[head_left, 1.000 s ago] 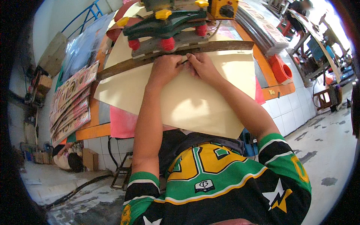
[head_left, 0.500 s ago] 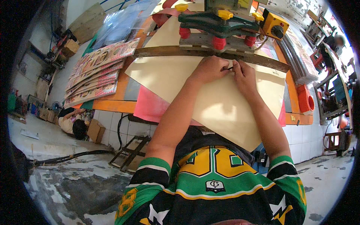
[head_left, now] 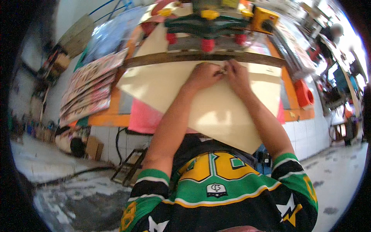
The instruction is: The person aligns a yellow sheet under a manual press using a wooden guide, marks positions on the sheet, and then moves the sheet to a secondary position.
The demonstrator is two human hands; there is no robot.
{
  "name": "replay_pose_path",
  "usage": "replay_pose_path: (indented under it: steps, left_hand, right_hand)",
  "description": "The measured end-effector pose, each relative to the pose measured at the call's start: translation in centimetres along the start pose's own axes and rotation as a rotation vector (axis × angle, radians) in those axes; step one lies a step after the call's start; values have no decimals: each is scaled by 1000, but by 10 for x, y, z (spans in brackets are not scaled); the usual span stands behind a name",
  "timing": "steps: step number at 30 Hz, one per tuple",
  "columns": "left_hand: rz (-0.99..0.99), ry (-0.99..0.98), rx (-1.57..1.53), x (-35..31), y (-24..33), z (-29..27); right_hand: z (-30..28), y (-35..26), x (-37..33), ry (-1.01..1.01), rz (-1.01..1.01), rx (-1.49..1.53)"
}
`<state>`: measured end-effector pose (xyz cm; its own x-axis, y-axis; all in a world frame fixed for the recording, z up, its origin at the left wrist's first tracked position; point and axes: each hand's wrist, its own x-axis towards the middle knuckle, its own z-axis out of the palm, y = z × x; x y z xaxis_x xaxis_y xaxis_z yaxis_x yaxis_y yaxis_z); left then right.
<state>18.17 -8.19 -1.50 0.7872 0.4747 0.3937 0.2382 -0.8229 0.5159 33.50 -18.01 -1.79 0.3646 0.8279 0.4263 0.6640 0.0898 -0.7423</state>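
A large pale yellow sheet (head_left: 216,106) lies on the worktable in front of me, one corner pointing toward my body. Over its far part, my left hand (head_left: 204,75) is closed, with its fingertips drawn together. Close against it, my right hand (head_left: 237,76) pinches with thumb and fingers. Between the two sets of fingertips is a small thing, blurred and too small to name. Just beyond the hands a long brown bar (head_left: 150,59) runs across the table. A pink sheet (head_left: 143,116) shows from under the yellow one.
Behind the bar stands a machine with a dark green frame (head_left: 228,24), red and yellow knobs and a yellow control box (head_left: 264,20). Printed boards (head_left: 87,87) are stacked at left. An orange-red tube (head_left: 304,94) is at right. A person (head_left: 71,143) is low at far left.
My view has shifted, so the table and machine sit farther left in the picture. Both hands remain together near the bar, fingers still closed. The dark tip between them no longer shows clearly.
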Motion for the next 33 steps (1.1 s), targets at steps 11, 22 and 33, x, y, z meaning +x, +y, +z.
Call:
replay_pose_path:
  steps: [11, 22, 33]
  left_hand:
    - [-82, 21, -27, -6, 17, -8]
    - [134, 23, -127, -10, 30, -9]
    - [289, 475, -60, -27, 27, -23]
  right_hand:
    - [1, -6, 1, 61, -197, -4]
    - [-2, -2, 5, 134, -118, 61]
    - [8, 8, 0, -260, -261, -239]
